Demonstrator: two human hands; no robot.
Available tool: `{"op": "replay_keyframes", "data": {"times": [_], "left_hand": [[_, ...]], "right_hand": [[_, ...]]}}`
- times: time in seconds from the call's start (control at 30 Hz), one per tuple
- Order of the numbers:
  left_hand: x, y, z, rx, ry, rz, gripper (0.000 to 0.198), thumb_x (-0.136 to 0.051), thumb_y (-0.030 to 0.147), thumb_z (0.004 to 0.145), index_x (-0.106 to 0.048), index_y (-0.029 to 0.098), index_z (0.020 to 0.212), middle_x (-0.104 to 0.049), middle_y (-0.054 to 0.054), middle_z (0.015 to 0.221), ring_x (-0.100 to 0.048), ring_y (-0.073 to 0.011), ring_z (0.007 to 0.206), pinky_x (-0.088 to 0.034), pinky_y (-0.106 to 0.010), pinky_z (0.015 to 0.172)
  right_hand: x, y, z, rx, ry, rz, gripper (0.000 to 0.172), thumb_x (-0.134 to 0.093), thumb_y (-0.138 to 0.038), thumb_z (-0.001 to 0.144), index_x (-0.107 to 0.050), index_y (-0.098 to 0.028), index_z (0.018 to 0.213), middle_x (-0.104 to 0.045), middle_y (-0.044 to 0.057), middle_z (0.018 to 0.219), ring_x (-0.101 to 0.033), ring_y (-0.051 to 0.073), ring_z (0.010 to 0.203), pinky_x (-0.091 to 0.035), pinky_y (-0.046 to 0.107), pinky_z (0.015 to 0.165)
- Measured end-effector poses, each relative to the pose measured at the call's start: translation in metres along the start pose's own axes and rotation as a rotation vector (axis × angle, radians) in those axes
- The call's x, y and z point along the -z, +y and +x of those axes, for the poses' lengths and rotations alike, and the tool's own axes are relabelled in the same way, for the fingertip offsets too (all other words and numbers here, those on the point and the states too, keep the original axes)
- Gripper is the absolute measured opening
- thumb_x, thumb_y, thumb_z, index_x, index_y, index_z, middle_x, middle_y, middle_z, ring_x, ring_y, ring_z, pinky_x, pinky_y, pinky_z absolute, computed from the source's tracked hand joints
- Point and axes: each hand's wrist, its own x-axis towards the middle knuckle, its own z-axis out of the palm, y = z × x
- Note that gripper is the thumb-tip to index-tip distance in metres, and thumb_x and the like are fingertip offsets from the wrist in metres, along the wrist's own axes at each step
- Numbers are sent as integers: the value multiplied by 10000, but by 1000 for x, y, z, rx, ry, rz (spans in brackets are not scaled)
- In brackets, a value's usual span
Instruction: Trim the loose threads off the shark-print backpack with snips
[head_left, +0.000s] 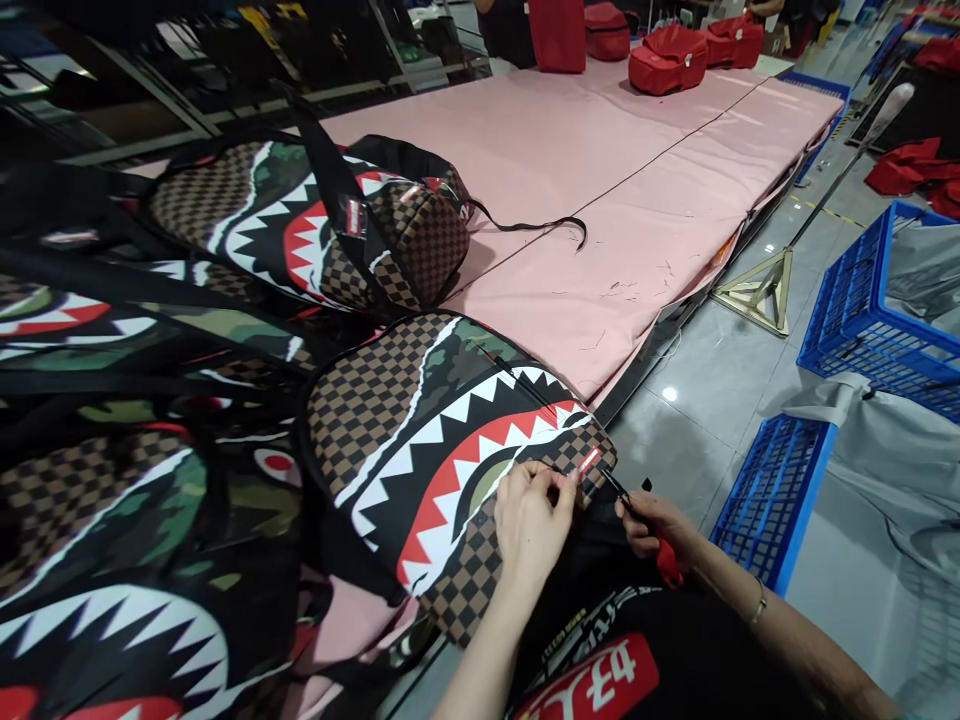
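Observation:
A backpack (420,430) with brown checks, camouflage and a printed shark mouth lies at the near edge of the pink-covered table. My left hand (534,515) rests on its lower end, fingers pinched together beside the small red label (590,461). What the fingertips pinch is too small to make out. Just off the bag's edge, my right hand (651,522) is closed around dark-bladed scissors (616,487) with a red handle. The blade tips point at the bag's end near the label; my fingers hide part of the tool.
Similar shark-print backpacks (300,235) are piled on the left. A black strap (536,225) trails over the pink table cover (585,150), with loose thread bits nearby. Red bags (667,60) stand at the far end, by other people. Blue crates (776,490) and a metal stand (757,290) are on the right.

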Motion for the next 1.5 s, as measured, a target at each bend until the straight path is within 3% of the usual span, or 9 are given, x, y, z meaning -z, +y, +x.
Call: {"op": "replay_keyframes", "data": {"times": [0.13, 0.53, 0.7, 0.93, 1.07, 1.17, 1.27, 1.37, 1.5], "left_hand": [[-6, -4, 0, 5, -38, -126, 224, -471, 328, 801, -582, 208, 649, -571, -58, 904, -495, -244, 889, -400, -405, 811], [-10, -9, -6, 26, 12, -193, 234, -449, 307, 813, -562, 205, 635, -563, -57, 919, -485, -233, 889, -402, -402, 802], [-14, -7, -10, 28, 69, -203, 193, -456, 285, 812, -559, 208, 668, -558, -53, 925, -488, -234, 903, -399, -408, 820], [-16, -11, -16, 4, 125, -263, 217, -434, 299, 843, -540, 204, 680, -548, -58, 944, -492, -217, 933, -406, -387, 848], [-7, -2, -28, -125, 53, -443, 208, -448, 303, 859, -536, 199, 702, -546, -55, 937, -519, -187, 905, -429, -333, 823], [5, 12, -37, -378, -329, -500, 158, -476, 248, 854, -582, 210, 743, -570, -38, 908, -546, -155, 846, -452, -275, 771], [14, 21, -43, -534, -607, -409, 339, -443, 117, 833, -574, 297, 1089, -508, -37, 1208, -536, -149, 977, -443, -280, 874], [16, 18, -44, -507, -625, -364, 448, -448, 125, 835, -474, 322, 1238, -464, -39, 1289, -512, -163, 1070, -421, -296, 941], [11, 1, -48, -375, -510, -412, 212, -421, 263, 890, -628, 243, 931, -616, -36, 956, -585, -155, 880, -478, -254, 785]], "right_hand": [[-6, 7, 5, -13, -21, -16, 367, -637, -495, 740, -515, -151, 782, -306, -107, 471, -191, 17, 334, -103, 184, 348], [-22, 4, 18, -173, -113, 71, 338, -568, -483, 799, -504, -151, 800, -244, -121, 461, -127, 30, 343, -100, 197, 368], [-32, 4, 26, -219, -55, 186, 287, -430, -429, 892, -483, -163, 798, -232, -113, 469, -114, 45, 353, -99, 202, 386], [-34, 9, 25, -158, -50, 163, 291, -585, -450, 784, -472, -182, 797, -217, -116, 486, -121, 47, 370, -118, 200, 379], [-23, -7, 14, 139, 36, -208, 354, -529, -537, 798, -530, -183, 819, -281, -93, 491, -188, 62, 391, -183, 208, 400], [-4, -33, 10, 543, 249, -839, 275, -530, -440, 832, -594, -209, 965, -533, 3, 693, -467, 140, 620, -377, 271, 591], [18, -58, 18, 773, 321, -1308, 283, -526, -309, 849, -550, -228, 1119, -594, 60, 910, -522, 210, 842, -397, 361, 770], [38, -76, 32, 851, 252, -1426, 213, -501, -231, 853, -559, -207, 1057, -601, 58, 865, -531, 203, 809, -414, 361, 754], [50, -90, 49, 863, 83, -1474, 119, -515, -224, 856, -582, -208, 952, -604, 41, 829, -539, 187, 793, -436, 336, 728]]}}
